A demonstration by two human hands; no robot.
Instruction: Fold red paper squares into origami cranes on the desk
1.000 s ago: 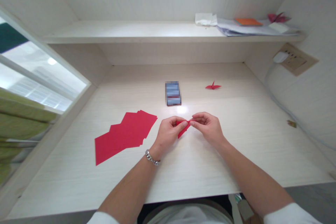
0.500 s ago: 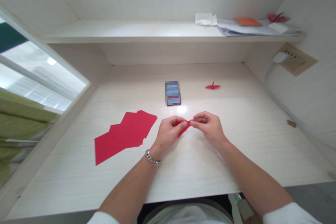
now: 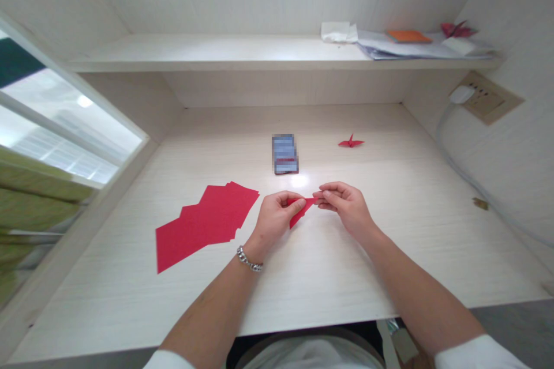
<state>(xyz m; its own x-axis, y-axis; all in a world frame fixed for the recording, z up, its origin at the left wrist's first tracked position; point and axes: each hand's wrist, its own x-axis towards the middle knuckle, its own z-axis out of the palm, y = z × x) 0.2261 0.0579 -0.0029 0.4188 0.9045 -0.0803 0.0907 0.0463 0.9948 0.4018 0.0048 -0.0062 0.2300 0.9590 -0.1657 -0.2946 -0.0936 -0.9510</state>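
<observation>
My left hand (image 3: 273, 218) pinches a small folded piece of red paper (image 3: 300, 214) between thumb and fingers, just above the desk. The paper narrows to a pointed tip on its right side. At that tip my right hand (image 3: 350, 206) has its fingers stretched out, touching or just behind the point, with the thumb lifted off the paper. To the left lies a fanned-out pile of red paper sheets (image 3: 203, 219). A finished red paper crane (image 3: 351, 142) stands beyond my right hand.
A phone (image 3: 285, 154) with a blurred screen lies ahead of my hands on the desk (image 3: 311, 282). Papers (image 3: 376, 46), an orange pad (image 3: 408, 36) and another folded paper figure (image 3: 457, 30) rest on the shelf. A white cable (image 3: 450, 155) runs down the right side.
My right thumb has come away from the paper's tip and its fingers have straightened. More of the red point shows now. My left hand has shifted slightly left.
</observation>
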